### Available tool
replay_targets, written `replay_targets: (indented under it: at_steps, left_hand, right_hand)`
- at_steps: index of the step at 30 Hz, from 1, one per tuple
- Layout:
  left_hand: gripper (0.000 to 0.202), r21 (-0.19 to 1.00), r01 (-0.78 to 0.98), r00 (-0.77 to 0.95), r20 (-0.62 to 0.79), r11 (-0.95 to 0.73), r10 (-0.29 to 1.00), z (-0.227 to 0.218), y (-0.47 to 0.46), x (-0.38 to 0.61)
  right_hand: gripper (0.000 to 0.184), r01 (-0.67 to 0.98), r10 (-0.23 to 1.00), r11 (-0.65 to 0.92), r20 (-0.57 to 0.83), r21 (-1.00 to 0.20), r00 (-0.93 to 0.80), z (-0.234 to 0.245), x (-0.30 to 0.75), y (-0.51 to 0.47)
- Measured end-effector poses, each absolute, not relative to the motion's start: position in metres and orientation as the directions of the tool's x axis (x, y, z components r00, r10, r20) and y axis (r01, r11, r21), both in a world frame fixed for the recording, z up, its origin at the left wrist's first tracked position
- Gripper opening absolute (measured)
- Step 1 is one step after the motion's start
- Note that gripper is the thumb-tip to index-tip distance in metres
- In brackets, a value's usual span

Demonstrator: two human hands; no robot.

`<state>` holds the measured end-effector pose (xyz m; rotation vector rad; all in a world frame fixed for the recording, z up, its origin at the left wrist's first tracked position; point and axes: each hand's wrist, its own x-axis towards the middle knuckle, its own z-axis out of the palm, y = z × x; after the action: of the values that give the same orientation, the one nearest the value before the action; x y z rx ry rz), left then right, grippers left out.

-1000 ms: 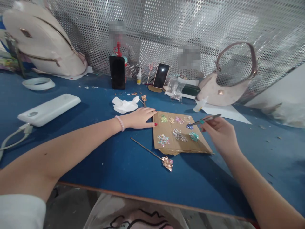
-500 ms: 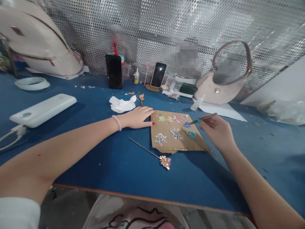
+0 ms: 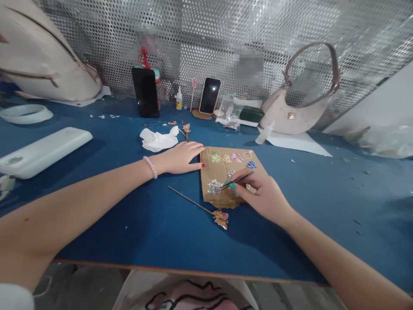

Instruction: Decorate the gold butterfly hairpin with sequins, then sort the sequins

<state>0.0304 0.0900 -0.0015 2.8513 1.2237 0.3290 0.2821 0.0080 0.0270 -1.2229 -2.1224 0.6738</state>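
A cardboard sheet (image 3: 209, 172) bears several small heaps of coloured rhinestones, among them a green heap (image 3: 215, 157), a pink heap (image 3: 237, 158) and a blue heap (image 3: 251, 165). My left hand (image 3: 183, 157) lies flat with fingers spread, its fingertips at the cardboard's left edge. In my right hand (image 3: 258, 193) are dark tweezers (image 3: 237, 180), their tips at the mixed pale heap (image 3: 214, 187). My right hand covers part of the sheet and the heaps there. In front of the cardboard lies a hairpin (image 3: 220, 218) with a gold butterfly and a pink stone.
Behind my left hand is crumpled white tissue (image 3: 158, 139). A white power bank (image 3: 48, 150) lies at left. Glue bottles (image 3: 179, 99), two upright phones (image 3: 210, 95), a plastic bag (image 3: 229, 113) and a handbag (image 3: 300, 110) stand along the perforated back wall.
My right hand has moved left and nearer with the tweezers, from the blue heap to the mixed pale heap. My left hand stays on the cardboard's edge. The view has shifted slightly.
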Motion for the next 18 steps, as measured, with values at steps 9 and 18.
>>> replay_targets:
  at_steps: [9,18]
  left_hand:
    - [0.056,0.087,0.696,0.688,0.202,-0.713,0.696,0.0041,0.0854,0.032]
    - [0.054,0.073,0.695,0.688,0.219,-0.715,0.692,0.0053,0.0849,0.0327]
  right_hand:
    - [0.012,0.588,0.878,0.472,0.291,-0.657,-0.381,0.0278,0.2871,0.0091]
    - [0.01,0.627,0.884,0.458,0.245,-0.63,-0.399,0.0264,0.2813,0.0075]
